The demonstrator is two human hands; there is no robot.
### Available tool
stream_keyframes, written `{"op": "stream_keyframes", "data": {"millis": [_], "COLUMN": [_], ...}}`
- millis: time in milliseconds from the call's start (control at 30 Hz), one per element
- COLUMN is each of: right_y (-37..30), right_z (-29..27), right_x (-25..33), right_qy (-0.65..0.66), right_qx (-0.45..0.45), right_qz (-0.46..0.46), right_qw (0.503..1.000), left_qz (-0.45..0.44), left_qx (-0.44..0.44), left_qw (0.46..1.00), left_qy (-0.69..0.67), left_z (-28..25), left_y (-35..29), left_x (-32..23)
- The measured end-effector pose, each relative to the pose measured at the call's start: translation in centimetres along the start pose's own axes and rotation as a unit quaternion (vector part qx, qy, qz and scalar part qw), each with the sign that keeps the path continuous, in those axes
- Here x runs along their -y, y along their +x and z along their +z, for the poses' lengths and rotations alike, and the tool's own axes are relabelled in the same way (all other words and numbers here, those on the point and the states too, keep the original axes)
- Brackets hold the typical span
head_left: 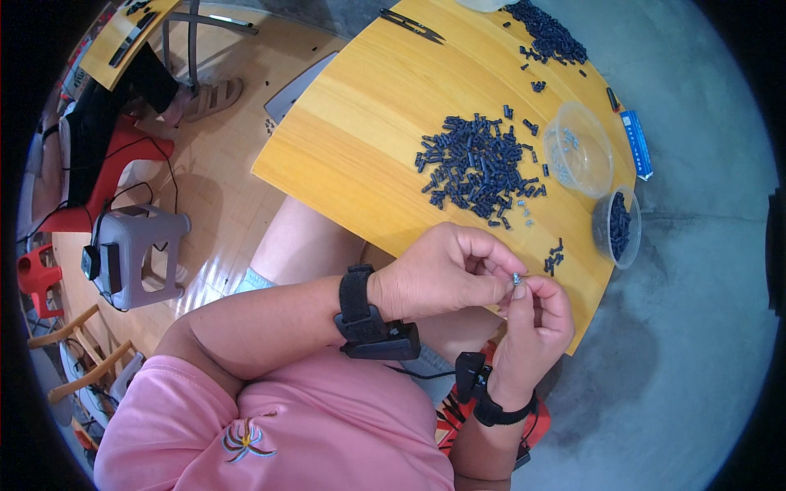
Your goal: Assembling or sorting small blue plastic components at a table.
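Both of my hands meet near the table's front edge, closed in a pinch around a small silver metal part [517, 280]. My left hand [442, 270] grips it between thumb and fingertips, coming from the left. From below, my right hand [536, 319] pinches at the same part; its exact kind is too small to tell. Just beyond the hands lies a heap of small dark cylindrical parts [475, 164]. A few silver pieces [526, 214] sit at the heap's near edge, and several dark parts [555, 258] lie close to my right hand.
Right of the heap stand a clear round tub [602, 159] with silver pieces and a smaller tub [600, 231] of dark parts. Beside them is a blue box [638, 146]. Black snips [411, 26] and another dark heap [548, 33] lie farther back. A grey stool [143, 254] stands left.
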State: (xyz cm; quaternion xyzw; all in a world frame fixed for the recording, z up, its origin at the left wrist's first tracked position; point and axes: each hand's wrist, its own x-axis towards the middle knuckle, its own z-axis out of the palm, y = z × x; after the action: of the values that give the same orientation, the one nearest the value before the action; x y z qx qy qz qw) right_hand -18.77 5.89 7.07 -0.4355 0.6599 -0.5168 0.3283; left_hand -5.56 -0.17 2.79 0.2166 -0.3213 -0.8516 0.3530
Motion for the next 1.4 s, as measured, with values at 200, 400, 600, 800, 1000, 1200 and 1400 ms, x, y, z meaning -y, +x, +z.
{"op": "stream_keyframes", "data": {"millis": [200, 400, 600, 800, 1000, 1200, 1400], "right_y": [0.0, 0.0, 0.2, 0.1, 0.0, 0.3, 0.4], "right_z": [0.4, 0.4, 0.0, 1.4, 1.0, 0.7, 0.3], "right_x": [0.2, 0.0, -0.7, -0.1, -0.1, -0.2, 0.3], "right_qy": [0.052, 0.026, -0.081, -0.240, -0.277, -0.243, -0.281], "right_qx": [-0.007, -0.010, -0.034, -0.077, -0.063, -0.042, -0.033], "right_qz": [0.016, 0.002, -0.102, -0.238, -0.254, -0.256, -0.263], "right_qw": [0.998, 1.000, 0.991, 0.938, 0.924, 0.935, 0.923], "left_qz": [0.023, 0.024, 0.013, -0.020, -0.014, 0.006, 0.035], "left_qx": [0.026, 0.024, -0.013, -0.009, 0.008, 0.032, 0.050], "left_qw": [0.999, 0.999, 1.000, 0.997, 0.999, 0.999, 0.996], "left_qy": [-0.001, -0.016, -0.004, -0.070, -0.045, 0.009, 0.067], "left_z": [-0.1, -0.1, 0.3, 0.5, 0.0, -0.1, -0.3], "left_y": [0.1, 0.1, -0.3, -0.4, -0.1, 0.0, 0.1], "left_x": [-0.2, -0.1, -0.5, -0.7, -0.5, -0.4, -0.6]}}
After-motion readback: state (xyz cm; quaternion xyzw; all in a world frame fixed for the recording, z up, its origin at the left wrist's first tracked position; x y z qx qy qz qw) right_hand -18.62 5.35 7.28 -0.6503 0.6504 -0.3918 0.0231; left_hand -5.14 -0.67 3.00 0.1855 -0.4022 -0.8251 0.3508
